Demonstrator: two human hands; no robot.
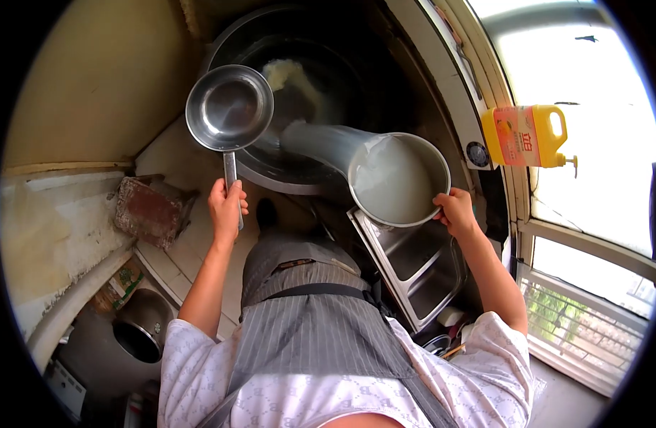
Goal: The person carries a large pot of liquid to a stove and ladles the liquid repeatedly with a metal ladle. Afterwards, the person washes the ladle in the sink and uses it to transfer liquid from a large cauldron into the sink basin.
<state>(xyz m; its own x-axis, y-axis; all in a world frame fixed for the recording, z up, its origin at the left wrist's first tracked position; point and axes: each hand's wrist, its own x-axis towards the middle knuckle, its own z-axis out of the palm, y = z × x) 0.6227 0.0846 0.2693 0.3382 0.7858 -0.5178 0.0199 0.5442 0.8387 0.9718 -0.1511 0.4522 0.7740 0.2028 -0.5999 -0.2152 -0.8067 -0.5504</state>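
My left hand (pixel 226 202) is closed round the handle of a metal ladle (pixel 229 108), whose wide round bowl is held up over the near left rim of a large dark wok (pixel 299 187). With my right hand (pixel 456 212) I grip the rim of a round metal pot (pixel 442 167), tilted to the left. Cloudy whitish liquid (pixel 392 182) fills much of the pot. A broad stream of it pours over the pot's left lip into the wok. Pale yellowish matter (pixel 284 73) shows in the wok near the ladle.
A metal sink (pixel 406 267) lies below the pot, beside my apron. On the windowsill at right stands a yellow pump jug (pixel 517 135). A worn reddish stool (pixel 148 212) is on the tiled floor at left, with a metal vessel (pixel 144 321) nearer me.
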